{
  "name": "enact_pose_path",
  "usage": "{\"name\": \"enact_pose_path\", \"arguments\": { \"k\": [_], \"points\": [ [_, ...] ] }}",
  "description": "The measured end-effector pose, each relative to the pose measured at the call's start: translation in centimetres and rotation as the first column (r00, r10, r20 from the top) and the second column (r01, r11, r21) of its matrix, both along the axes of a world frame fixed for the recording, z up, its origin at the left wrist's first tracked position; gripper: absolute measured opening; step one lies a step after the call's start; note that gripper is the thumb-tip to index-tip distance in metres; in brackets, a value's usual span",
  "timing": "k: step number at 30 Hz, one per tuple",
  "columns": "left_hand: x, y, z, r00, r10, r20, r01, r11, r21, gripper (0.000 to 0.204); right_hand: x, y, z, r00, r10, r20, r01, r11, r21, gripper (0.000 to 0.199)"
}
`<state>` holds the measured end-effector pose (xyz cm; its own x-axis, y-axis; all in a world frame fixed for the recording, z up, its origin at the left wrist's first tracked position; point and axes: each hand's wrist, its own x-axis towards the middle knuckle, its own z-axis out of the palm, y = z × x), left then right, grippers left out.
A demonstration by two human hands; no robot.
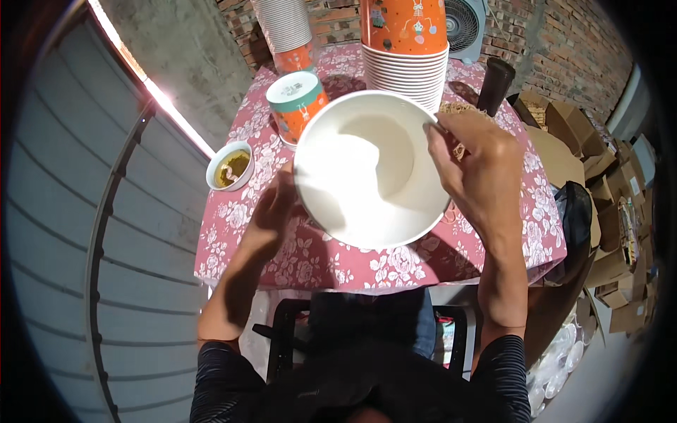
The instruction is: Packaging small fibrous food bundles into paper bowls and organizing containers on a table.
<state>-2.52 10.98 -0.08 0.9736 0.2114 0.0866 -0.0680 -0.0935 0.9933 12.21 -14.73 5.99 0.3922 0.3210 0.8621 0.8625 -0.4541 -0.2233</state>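
With the clock centred on the wide, round white paper bucket (pixel 416 151), its mouth faces up toward the wearer, tilted, above the near part of the tabletop (pixel 398 268), which is covered in a pink cloth with white flowers; bright light and shadow split its smooth inside. The right hand (pixel 479 158) has hold of it at three o'clock, partly closed, with the thumb at the rim and the other fingers bent outside. The left hand (pixel 273 208) is at eight o'clock, beside the outer wall with its fingers partly hidden; I cannot tell how firmly, if at all, it grips. At nine o'clock sits a small round white bowl (pixel 212 176) of yellowish liquid with a pale piece in it. Toward ten to eleven stands an upturned orange paper tub with a teal band (pixel 290 116), and behind it, at eleven, a clear-wrapped stack of white-and-orange paper cups (pixel 285 28). Just past twelve rises a tall stack of orange-and-white paper buckets (pixel 404 67); at two stands a dark brown cylinder (pixel 496 84).
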Motion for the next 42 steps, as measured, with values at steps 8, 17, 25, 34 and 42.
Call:
{"name": "enact_pose_path", "arguments": {
  "k": [8,17,25,34,42],
  "points": [
    [-1.8,-3.1,-1.5,0.845,-0.265,0.464,-0.306,0.472,0.827,0.068,1.0,0.8,-4.8,0.813,-0.196,-0.547,-0.045,0.917,-0.396,0.023],
    [-0.8,-1.2,-2.9,0.888,-0.310,0.340,-0.163,0.480,0.862,0.037,3.4,-0.2,-7.7,0.688,0.043,-0.724,-0.303,0.924,-0.233,0.025],
    [-1.3,-2.6,-1.6,0.886,-0.379,0.267,-0.031,0.525,0.850,0.015,4.6,-2.5,-10.7,0.567,0.330,-0.755,-0.209,0.944,0.256,0.032],
    [-1.7,-5.8,-3.7,0.879,-0.306,0.366,-0.182,0.494,0.850,0.014,3.6,-14.8,-16.6,0.544,0.024,-0.839,0.188,0.971,0.149,0.022],
    [-0.4,-7.4,-3.1,0.908,-0.261,0.328,-0.178,0.470,0.865,0.020,1.3,-11.5,-17.1,0.639,0.016,-0.769,-0.122,0.989,-0.080,0.015]
  ]
}}
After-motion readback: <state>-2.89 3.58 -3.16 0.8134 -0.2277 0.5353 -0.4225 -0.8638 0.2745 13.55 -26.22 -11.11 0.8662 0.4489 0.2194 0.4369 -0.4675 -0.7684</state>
